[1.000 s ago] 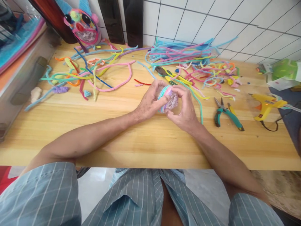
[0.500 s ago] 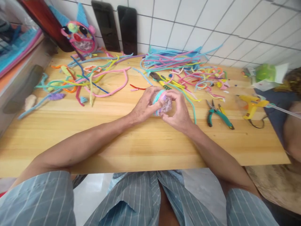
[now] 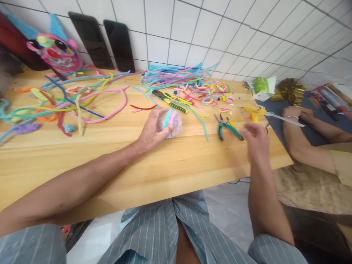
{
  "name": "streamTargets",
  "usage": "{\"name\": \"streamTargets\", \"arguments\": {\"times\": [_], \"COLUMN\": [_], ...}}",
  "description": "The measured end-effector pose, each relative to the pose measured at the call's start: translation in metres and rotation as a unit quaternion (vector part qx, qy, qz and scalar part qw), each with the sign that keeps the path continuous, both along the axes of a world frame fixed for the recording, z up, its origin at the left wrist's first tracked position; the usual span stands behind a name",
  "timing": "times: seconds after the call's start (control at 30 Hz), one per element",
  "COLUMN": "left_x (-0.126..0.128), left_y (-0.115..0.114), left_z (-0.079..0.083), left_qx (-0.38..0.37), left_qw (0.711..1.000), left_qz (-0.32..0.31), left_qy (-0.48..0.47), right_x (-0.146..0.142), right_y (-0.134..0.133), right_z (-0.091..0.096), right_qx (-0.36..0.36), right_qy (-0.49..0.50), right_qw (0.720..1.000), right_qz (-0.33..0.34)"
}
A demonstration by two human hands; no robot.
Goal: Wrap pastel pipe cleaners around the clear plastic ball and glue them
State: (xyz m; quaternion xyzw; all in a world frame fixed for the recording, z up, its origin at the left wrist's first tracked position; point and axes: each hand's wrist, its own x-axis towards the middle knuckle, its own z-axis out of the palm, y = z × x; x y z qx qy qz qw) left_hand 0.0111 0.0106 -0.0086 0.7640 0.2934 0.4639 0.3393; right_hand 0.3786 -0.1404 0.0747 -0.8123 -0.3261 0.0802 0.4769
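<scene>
My left hand (image 3: 154,130) is closed round a clear, rounded piece (image 3: 177,126) with turquoise, pink and lilac pipe cleaners banded across it. Its thumb lies over the bands, and part of the piece is hidden by the fingers. On the right, my right hand (image 3: 256,141) is smeared by motion, just at the grip of a yellow glue gun (image 3: 254,113) with a clear glue stick (image 3: 286,119) behind it. Whether the fingers touch the gun cannot be made out. Teal-handled pliers (image 3: 231,131) lie to the left of that hand.
Loose pipe cleaners (image 3: 93,119) spread over the left of the table, and a blue-pink bundle (image 3: 173,76) lies by the wall. Yellow-green cutters (image 3: 177,107) rest behind my left hand. Two dark phones (image 3: 119,46) and a horned mask-like figure (image 3: 62,55) lean there. A co-worker's arm (image 3: 302,146) is at right.
My right hand has let go of the banded piece and moved right to the glue gun. My left hand keeps hold of the piece. The view has turned to the right.
</scene>
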Motion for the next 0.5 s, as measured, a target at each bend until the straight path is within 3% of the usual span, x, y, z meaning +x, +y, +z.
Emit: {"name": "streamTargets", "arguments": {"times": [0.07,0.17,0.4,0.5], "left_x": [0.000,0.001,0.003,0.003], "left_y": [0.000,0.000,0.005,0.005], "left_z": [0.001,0.003,0.000,-0.001], "left_qx": [0.029,0.055,0.108,0.106], "left_qw": [0.999,0.998,0.994,0.994], "left_qz": [-0.012,-0.017,-0.033,-0.031], "left_qy": [0.012,0.019,0.008,0.013], "right_x": [0.037,0.069,0.092,0.102], "right_y": [0.004,0.022,0.055,0.066], "right_z": [-0.002,-0.001,0.004,-0.001], "right_qx": [0.010,-0.009,-0.081,-0.108], "right_qy": [-0.003,0.007,0.003,-0.019], "right_qw": [0.996,0.987,0.986,0.988], "right_qz": [-0.092,-0.158,-0.148,-0.109]}}
